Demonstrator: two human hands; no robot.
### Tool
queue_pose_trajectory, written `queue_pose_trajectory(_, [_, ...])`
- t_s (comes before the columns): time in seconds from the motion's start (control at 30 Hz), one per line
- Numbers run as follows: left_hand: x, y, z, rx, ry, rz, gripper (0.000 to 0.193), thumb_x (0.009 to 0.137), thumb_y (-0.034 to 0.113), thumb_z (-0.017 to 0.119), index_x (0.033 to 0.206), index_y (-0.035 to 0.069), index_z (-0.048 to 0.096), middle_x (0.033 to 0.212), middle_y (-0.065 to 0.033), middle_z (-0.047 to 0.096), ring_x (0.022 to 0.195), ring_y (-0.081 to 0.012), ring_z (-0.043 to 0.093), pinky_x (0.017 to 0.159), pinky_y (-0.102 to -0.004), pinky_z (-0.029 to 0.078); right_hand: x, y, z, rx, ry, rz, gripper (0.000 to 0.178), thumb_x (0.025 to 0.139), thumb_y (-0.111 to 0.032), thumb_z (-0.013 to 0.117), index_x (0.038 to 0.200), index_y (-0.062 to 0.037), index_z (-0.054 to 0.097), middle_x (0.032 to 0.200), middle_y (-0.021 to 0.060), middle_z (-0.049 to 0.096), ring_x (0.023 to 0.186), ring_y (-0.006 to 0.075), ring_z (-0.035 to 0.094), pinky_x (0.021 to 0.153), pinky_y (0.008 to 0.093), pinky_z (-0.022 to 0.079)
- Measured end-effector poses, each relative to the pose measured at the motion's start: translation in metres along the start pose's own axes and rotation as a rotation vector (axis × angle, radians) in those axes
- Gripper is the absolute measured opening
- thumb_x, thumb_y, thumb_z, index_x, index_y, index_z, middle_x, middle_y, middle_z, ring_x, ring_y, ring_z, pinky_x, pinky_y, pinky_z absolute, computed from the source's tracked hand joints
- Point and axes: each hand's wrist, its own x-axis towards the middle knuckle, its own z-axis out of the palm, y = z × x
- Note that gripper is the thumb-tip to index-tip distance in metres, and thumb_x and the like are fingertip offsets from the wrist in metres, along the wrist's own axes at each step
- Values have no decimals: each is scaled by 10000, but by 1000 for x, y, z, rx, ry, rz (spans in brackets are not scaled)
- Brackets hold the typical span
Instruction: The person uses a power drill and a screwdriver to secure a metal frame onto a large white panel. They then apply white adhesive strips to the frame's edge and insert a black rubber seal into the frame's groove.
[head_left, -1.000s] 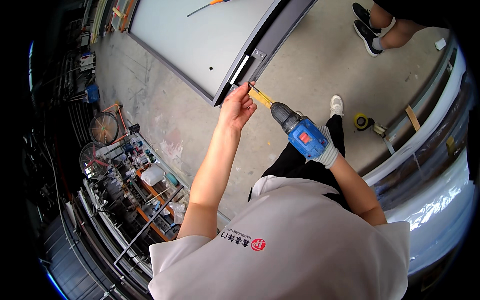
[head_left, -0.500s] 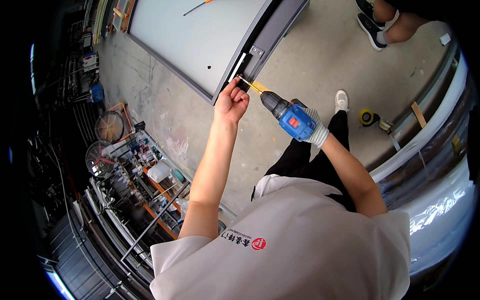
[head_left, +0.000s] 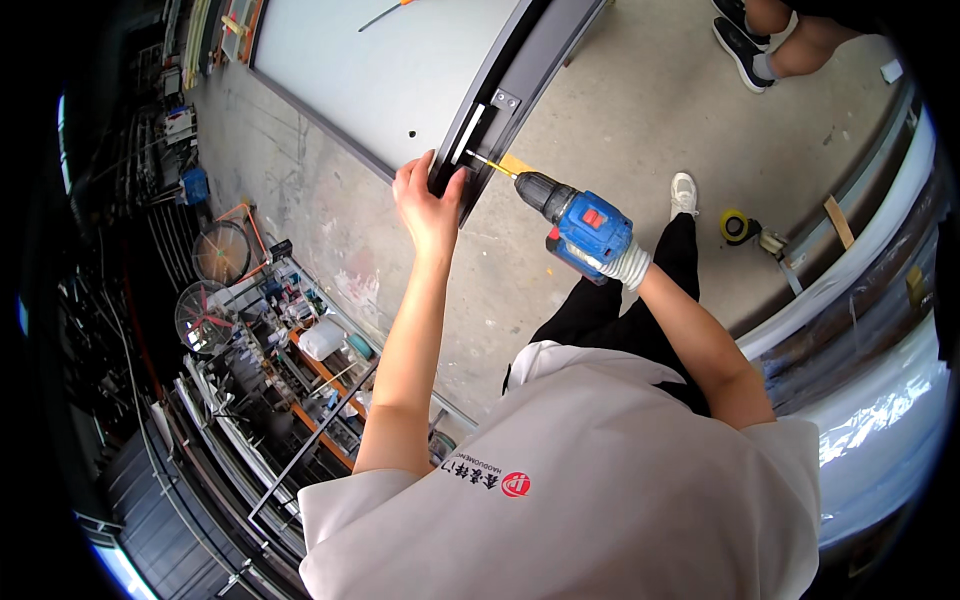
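My right hand, in a striped glove, grips a blue cordless drill. The drill's long yellow-shanked bit points up and left, its tip at the slot in a dark grey metal frame. Whether the tip touches a screw is too small to tell. My bare left hand straddles the frame's near corner, fingers on the panel side and thumb on the other. Beside the bit, a white strip and a small metal plate with holes sit on the frame.
The frame borders a pale panel, on which a screwdriver lies. Another person's legs stand at the upper right. A yellow tape roll and plastic-wrapped stock are at right; fans and a cluttered rack at left.
My left hand has left the bit's tip and moved left and down onto the frame's corner, its fingers spreading around it. The drill has rolled in my right hand, showing its battery side.
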Motion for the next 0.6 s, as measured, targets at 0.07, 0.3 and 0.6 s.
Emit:
queue_pose_trajectory(0.07, [6,-14,4,60,1,54,259,717,118,776,947,36,689,838,-71,598,729,-187,590,664,-303,482,4,-31,5,-561,-55,32,359,892,-277,556,1210,-112,574,1184,64,616,1096,214,588,956,381,473])
queue_pose_trajectory(0.3, [8,-13,8,22,26,43,248,691,135,778,893,34,676,790,-84,591,760,-260,580,680,-349,476,-11,-26,34,244,202,392,374,820,-133,706,1167,-74,578,1044,55,660,937,199,652,871,330,518])
queue_pose_trajectory(0.6, [9,-11,6,8,19,43,257,675,115,779,891,34,666,781,-78,581,752,-253,577,665,-345,477,-10,-27,49,1965,158,407,610,936,-541,362,1309,-68,460,1280,154,529,1132,310,552,1005,429,436])
